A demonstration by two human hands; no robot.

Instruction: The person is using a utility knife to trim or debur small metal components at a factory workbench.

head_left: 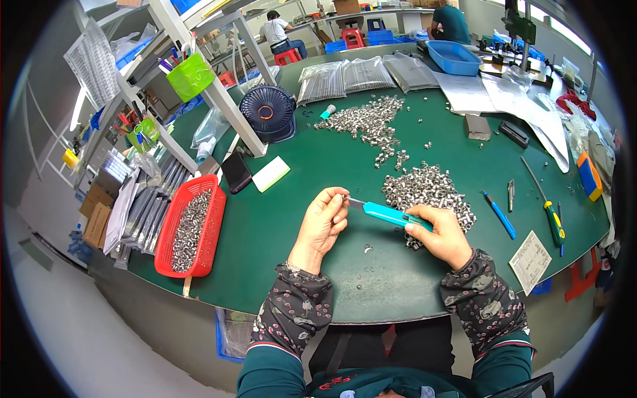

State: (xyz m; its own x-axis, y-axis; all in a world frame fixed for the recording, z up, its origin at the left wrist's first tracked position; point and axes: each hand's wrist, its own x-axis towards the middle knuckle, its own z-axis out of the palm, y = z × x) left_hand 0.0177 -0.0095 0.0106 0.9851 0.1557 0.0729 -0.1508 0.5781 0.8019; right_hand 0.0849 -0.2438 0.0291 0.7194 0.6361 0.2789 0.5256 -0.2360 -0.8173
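My left hand [323,221] pinches a small metal ring [345,196] at its fingertips above the green table [298,219]. My right hand [441,233] grips a turquoise utility knife [388,213], whose blade tip points left and touches the ring. A heap of small metal rings [428,189] lies just beyond my right hand. One loose ring [367,249] rests on the table between my hands.
A red basket [190,227] holding metal rings sits at the table's left edge. A second heap of rings [368,119], a small dark fan [267,113], clear bags, a blue tray [453,58], a blue pen [499,215] and a green-handled screwdriver [551,219] lie around. Two people sit far back.
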